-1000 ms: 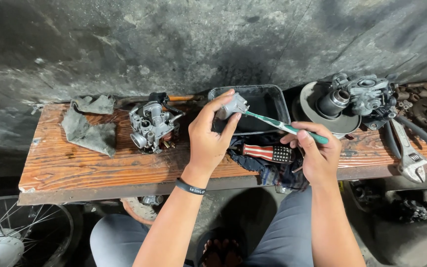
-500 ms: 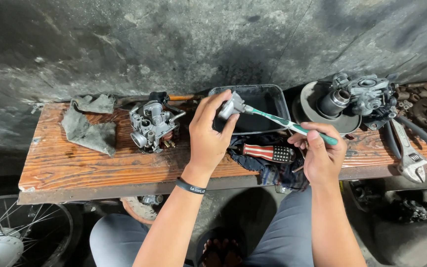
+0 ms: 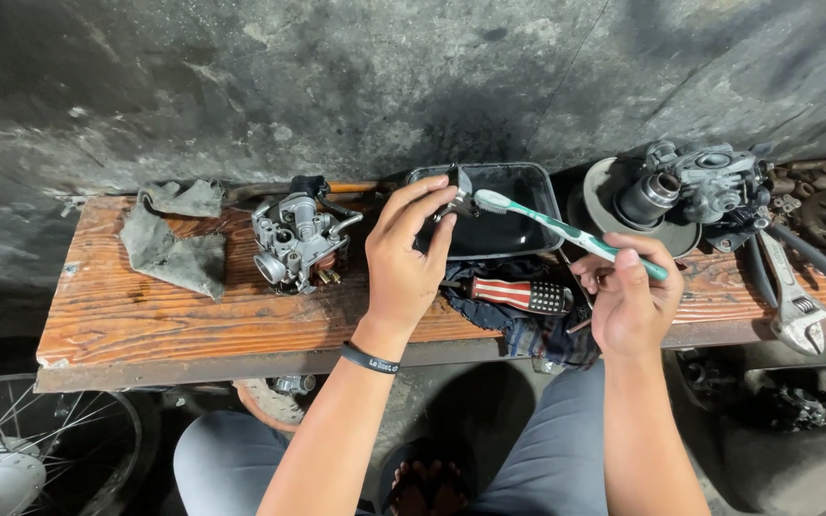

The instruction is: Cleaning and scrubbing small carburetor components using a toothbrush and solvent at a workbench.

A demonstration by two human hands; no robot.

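Brushing a small part over the tray

Left hand point(image 3: 403, 263) pinches a small metal part point(image 3: 458, 199) above the black tray point(image 3: 528, 205), likely to catch drips; right hand point(image 3: 628, 301) is closed around a green toothbrush point(image 3: 566, 232), bristles just beside the part. Carburetor point(image 3: 293, 239) rests left on the desk point(image 3: 145, 315).

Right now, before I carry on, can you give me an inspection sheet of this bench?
Surface: worn orange-brown wooden bench, stained, against a dark concrete wall.
Job's things: small grey metal part pinched in the left hand; green-and-white toothbrush in the right hand, bristles at the part, over a black rectangular tray.
Clutter: silver carburettor, grey rag, striped-handle screwdriver on dark cloth, second carburettor on a round metal disc, adjustable wrench.
Hands: both gripping.
Cables: nothing seen.
Surroundings: spoked wheel lower left.
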